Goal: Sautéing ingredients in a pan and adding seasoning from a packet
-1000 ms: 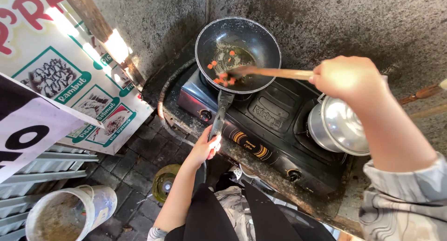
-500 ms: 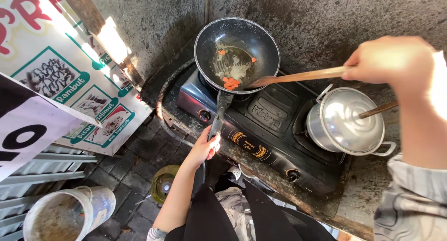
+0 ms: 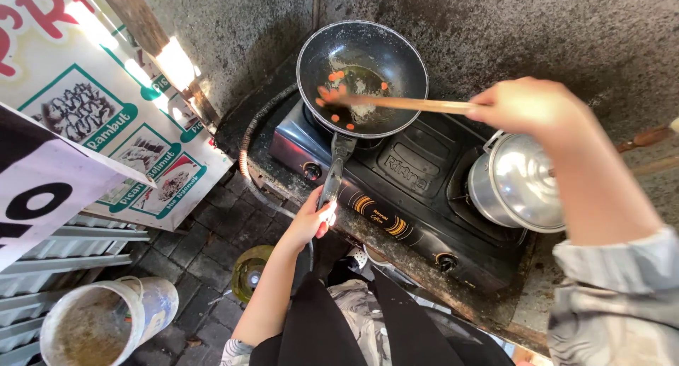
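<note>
The round black frying pan sits on the left burner of a black two-burner gas stove, which rests on a grimy tabletop set against a rough grey wall. Small orange pieces of food and a patch of oil lie in the pan's bottom. The left hand is closed around the end of the pan's long dark handle, which points toward the person. The right hand is curled shut on a long wooden spatula; its flat end lies in the pan among the orange pieces. On the right burner, just beside and partly under the right forearm, stands a shiny metal pot with a lid. Down on the dark brick floor to the left stand a dirty white plastic bucket and a printed signboard with food pictures leaning by the stove.
</note>
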